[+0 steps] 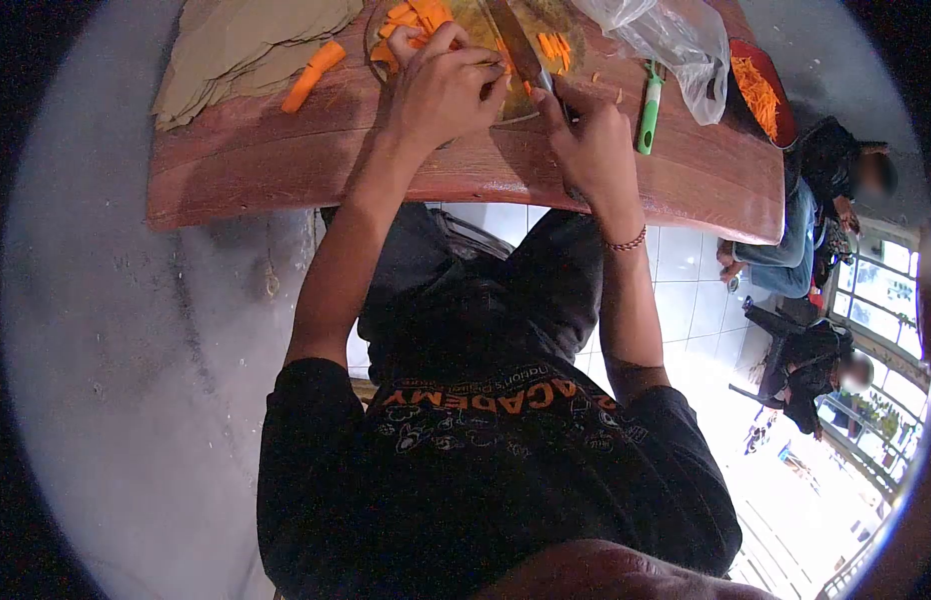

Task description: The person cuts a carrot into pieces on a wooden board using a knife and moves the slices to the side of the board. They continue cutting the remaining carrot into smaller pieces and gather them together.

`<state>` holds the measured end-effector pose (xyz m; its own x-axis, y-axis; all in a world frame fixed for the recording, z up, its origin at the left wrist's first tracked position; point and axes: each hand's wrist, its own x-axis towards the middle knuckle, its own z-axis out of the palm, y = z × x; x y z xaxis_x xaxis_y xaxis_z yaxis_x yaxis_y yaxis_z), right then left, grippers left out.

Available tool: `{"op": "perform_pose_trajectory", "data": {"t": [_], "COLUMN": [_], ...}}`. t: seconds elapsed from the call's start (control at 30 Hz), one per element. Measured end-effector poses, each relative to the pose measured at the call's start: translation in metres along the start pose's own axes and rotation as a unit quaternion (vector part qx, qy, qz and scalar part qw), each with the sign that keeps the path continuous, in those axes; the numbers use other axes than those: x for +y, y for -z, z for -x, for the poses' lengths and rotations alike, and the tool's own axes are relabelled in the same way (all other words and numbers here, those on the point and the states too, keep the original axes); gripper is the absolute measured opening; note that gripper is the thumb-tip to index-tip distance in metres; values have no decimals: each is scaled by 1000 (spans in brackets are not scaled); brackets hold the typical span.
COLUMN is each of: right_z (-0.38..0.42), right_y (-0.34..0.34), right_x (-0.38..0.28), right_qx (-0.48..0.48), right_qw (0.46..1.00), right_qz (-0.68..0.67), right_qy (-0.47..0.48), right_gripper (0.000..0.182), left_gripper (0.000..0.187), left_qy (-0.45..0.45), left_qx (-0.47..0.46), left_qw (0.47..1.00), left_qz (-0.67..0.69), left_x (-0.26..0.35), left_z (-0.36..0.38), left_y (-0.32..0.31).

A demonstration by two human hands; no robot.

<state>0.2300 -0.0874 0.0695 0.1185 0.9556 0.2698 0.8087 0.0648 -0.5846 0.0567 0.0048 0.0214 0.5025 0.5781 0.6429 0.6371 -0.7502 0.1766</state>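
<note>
My right hand point(593, 140) is wrapped round the handle of a knife point(518, 45), whose blade points away from me over a round cutting board point(578, 35). Beside the blade, my left hand point(451, 85) is closed with curled fingers on a piece of carrot, mostly hidden under the fingertips. Thick carrot pieces point(423, 14) are heaped at the board's left, behind that hand. Thin carrot strips point(556, 50) lie to the right of the blade. A longer carrot piece point(314, 76) rests on the wooden table point(246, 170), left of the board.
Right of the board lie a green-handled peeler point(649, 115) and a clear plastic bag point(676, 45). A red-rimmed container point(758, 95) of carrot shreds stands at the table's right edge. Brown sheets point(246, 60) cover the left corner. Two people point(811, 190) sit at far right.
</note>
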Motion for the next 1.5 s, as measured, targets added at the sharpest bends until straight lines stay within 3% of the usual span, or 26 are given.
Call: {"op": "perform_pose_trajectory", "data": {"t": [0.4, 0.6, 0.67, 0.77, 1.27, 1.5], "right_z": [-14, -25, -20, -11, -1, -46], "right_y": [-11, -5, -2, -3, -11, -32], "right_x": [1, -1, -1, -2, -13, -2], "right_qx": [-1, -28, -1, 6, -46, -12], "right_qw": [998, 996, 999, 999, 995, 996], "right_qz": [53, 77, 37, 8, 87, 88], "right_qy": [28, -30, 14, 33, -24, 22], "right_gripper": [25, 35, 23, 24, 27, 29], "left_gripper": [17, 17, 17, 17, 15, 14], "left_qy": [-5, -5, -2, 0, -9, -15], "left_qx": [-12, -9, -9, -8, -11, -38], "left_qw": [1000, 1000, 1000, 1000, 1000, 999], "left_qz": [23, 5, 7, 14, 15, 10], "left_x": [-5, -1, -2, -3, -4, -4], "left_z": [2, 1, 1, 2, 1, 2], "left_y": [-6, 0, -2, -5, -4, 1]}}
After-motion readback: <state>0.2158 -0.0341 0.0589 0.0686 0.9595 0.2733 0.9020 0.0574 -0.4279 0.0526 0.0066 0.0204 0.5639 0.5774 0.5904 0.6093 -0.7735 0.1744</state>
